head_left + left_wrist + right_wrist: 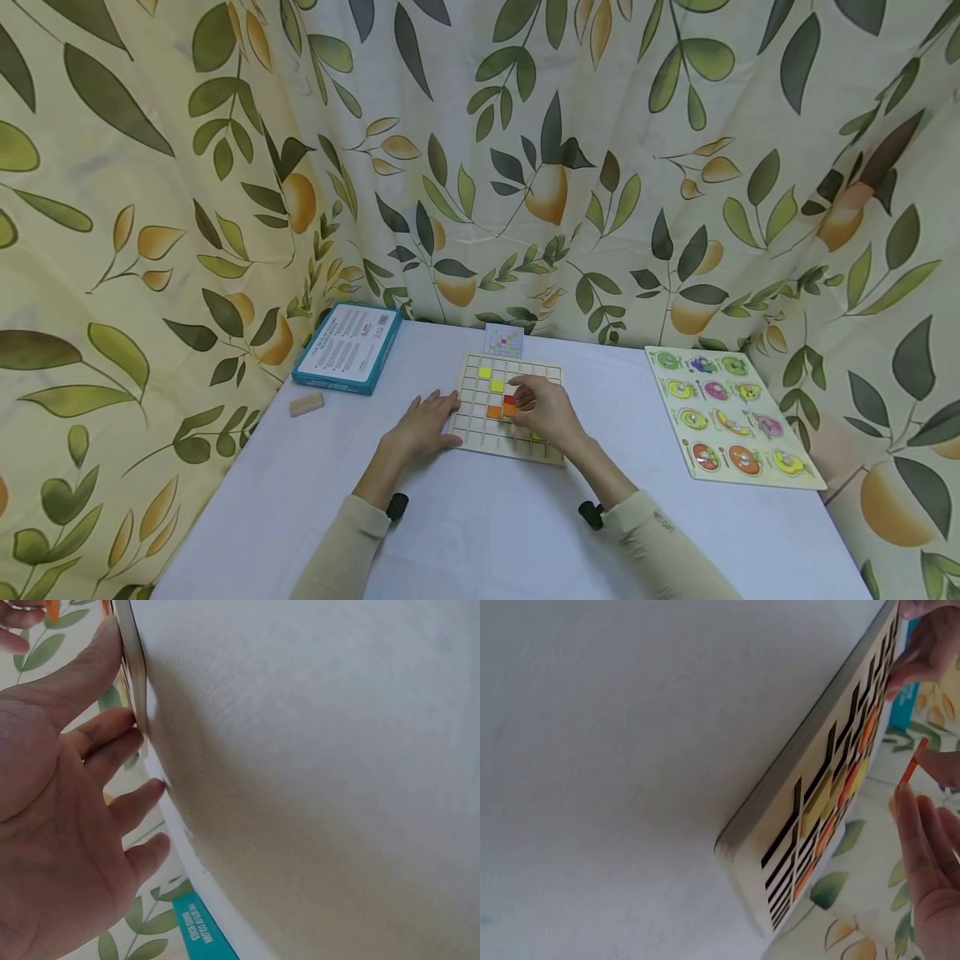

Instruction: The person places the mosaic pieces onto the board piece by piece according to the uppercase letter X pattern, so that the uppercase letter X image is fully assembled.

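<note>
Backdrop: I see a leaf-and-fruit printed curtain [480, 167] hanging round the far edge and both sides of the tabletop.
Tabletop: a white cloth-covered table [480, 533] carries everything; my sleeves come in over its near edge.
Fruit puzzle: a pale board of round fruit pieces [731, 417] lies along the right edge, well apart from my hands.
Teal box: a flat teal box [348, 347] lies at the far left corner, label side up.
Grid board: the wooden grid board [510, 404] sits mid-table, nearer the far edge, with yellow, orange and red tiles in some cells.
Left hand: my left hand [427, 425] lies flat with straight, spread fingers, their tips against the board's left rim [131, 667].
Right hand: my right hand [547, 412] rests over the board's right half, its fingertips pinching a thin orange tile [913, 761] just above the grid.
Pattern card: a small card with coloured squares [503, 340] stands just behind the board's far edge.
Wooden block: a small wooden block [306, 404] lies near the left edge, just in front of the teal box.
</note>
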### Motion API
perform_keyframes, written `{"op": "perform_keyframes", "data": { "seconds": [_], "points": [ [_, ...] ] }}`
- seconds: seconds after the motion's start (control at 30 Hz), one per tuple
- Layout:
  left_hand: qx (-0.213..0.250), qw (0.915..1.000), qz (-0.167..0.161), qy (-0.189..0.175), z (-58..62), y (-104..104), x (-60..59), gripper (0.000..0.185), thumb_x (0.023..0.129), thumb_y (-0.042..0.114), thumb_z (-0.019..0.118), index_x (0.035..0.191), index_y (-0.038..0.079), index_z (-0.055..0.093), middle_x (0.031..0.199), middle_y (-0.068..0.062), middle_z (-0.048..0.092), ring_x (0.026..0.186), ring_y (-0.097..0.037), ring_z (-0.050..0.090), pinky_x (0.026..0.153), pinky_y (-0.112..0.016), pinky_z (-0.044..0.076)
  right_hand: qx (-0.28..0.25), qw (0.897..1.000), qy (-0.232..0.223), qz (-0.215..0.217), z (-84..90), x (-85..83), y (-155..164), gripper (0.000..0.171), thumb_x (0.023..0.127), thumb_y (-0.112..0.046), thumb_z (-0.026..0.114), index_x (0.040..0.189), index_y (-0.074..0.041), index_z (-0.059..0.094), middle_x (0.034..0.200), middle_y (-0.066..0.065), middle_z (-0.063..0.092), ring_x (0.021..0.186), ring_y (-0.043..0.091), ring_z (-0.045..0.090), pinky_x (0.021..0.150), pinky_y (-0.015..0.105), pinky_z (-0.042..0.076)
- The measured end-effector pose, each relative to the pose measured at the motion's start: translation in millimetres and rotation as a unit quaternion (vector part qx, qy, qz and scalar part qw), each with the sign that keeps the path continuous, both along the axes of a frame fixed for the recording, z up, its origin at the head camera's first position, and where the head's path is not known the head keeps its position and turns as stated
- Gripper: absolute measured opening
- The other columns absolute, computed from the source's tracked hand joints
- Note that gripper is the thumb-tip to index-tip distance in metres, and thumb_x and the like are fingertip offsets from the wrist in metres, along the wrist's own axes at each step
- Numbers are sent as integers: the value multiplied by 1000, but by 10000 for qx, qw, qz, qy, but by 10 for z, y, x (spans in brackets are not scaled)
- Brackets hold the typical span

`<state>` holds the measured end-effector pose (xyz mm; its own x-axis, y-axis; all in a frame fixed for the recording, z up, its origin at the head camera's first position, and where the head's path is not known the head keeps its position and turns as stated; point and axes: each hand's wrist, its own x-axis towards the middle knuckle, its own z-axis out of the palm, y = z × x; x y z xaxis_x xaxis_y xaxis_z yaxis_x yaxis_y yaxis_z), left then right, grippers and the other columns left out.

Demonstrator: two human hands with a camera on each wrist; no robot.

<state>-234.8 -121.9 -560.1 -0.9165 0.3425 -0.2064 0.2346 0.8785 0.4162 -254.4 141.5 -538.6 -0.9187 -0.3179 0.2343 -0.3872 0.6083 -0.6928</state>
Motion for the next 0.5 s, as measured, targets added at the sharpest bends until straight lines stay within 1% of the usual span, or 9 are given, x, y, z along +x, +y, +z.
{"op": "perform_keyframes", "data": {
  "seconds": [0.17, 0.33, 0.5],
  "points": [
    [-43, 10000, -2, 10, 4, 2, 3, 84, 93, 41, 79, 161, 14, 39, 167, -11, 37, 159, -31, 21, 130, -54, 12, 66, 9999, 28, 114, -28, 5, -90, 61, 70, 7, 89, 128, 1, 69, 95, 12, 73, 86, 22, 71, 81, 35, 64],
    [-89, 10000, -1, -22, -13, 7, -14, 84, 93, 43, 77, 162, 14, 38, 167, -11, 37, 159, -31, 21, 130, -53, 11, 22, 9998, -81, 166, -62, 14, -192, 61, 71, 6, 90, 128, 0, 69, 96, 11, 73, 86, 21, 71, 79, 34, 63],
    [-71, 10000, -16, -10, -15, 8, -17, 83, 94, 44, 77, 161, 14, 39, 167, -10, 38, 159, -31, 21, 130, -54, 12, 151, 9995, -95, 262, -90, 8, -309, 61, 72, 1, 93, 128, 0, 69, 95, 7, 74, 82, 17, 71, 75, 28, 62]
  ]
}}
